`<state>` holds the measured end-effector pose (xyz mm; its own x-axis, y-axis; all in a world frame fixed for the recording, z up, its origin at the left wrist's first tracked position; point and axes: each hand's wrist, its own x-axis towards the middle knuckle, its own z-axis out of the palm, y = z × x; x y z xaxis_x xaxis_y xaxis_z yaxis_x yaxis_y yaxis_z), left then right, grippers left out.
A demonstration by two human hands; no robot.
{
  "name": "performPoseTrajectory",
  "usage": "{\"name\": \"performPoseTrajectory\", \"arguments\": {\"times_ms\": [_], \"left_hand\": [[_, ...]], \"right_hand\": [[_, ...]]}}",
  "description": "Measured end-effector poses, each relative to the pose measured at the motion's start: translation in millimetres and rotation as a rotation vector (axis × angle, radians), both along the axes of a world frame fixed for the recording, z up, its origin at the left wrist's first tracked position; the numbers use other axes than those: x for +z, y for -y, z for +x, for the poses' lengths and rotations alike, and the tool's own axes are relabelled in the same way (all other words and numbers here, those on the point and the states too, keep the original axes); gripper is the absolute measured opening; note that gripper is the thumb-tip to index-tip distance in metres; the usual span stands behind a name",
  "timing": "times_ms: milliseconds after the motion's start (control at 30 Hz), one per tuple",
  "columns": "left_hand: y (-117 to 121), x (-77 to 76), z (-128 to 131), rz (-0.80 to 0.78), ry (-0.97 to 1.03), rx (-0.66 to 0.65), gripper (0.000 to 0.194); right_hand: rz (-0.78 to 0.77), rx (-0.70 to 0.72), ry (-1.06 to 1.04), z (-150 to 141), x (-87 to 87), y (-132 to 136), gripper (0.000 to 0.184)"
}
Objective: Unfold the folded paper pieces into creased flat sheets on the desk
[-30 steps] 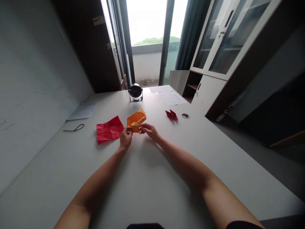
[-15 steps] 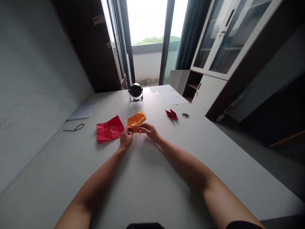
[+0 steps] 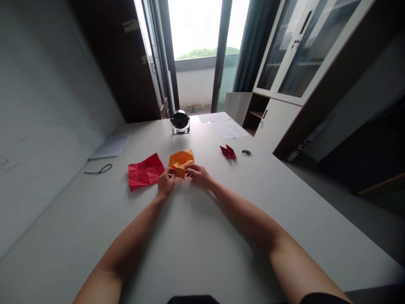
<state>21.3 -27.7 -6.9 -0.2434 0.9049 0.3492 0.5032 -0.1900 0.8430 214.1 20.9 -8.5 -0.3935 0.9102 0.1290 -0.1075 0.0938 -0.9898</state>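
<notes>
A partly folded sheet of orange paper is held up between my two hands, its near edge bent into a small square flap. My left hand pinches its left near corner between thumb and fingers. On the other side, my right hand grips the right near edge, with the fingertips partly hidden by the paper. Just left of my left hand lies a sheet of red paper, spread out and marked with a grid of creases. A small dark red folded paper piece rests further right.
A round metal-framed device stands at the back of the white table. White paper sheets lie at the far right, another sheet by the left wall. A black cable tie and a round cable hole flank the work.
The orange paper's upper right part has dropped and spread wider, and its near flap has turned more toward me. My left hand has shifted slightly left. The red pieces stay put.
</notes>
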Motion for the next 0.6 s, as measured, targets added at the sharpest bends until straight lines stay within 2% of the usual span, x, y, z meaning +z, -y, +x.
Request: {"name": "performPoseTrajectory", "arguments": {"times_ms": [300,433,600], "left_hand": [[5.3,3.2,4.3,0.048,-0.158,-0.021,0.014],[8.6,6.0,7.9,0.082,-0.206,-0.03,0.014],[13.2,9.8,13.0,0.116,-0.322,-0.07,0.017]], "right_hand": [[-0.083,0.006,-0.057,2.6,6.1,2.0,0.034],[-0.034,0.007,0.035,-0.5,6.7,5.9,0.039],[0.053,-0.067,0.108,-1.9,3.2,4.8,0.038]]}}
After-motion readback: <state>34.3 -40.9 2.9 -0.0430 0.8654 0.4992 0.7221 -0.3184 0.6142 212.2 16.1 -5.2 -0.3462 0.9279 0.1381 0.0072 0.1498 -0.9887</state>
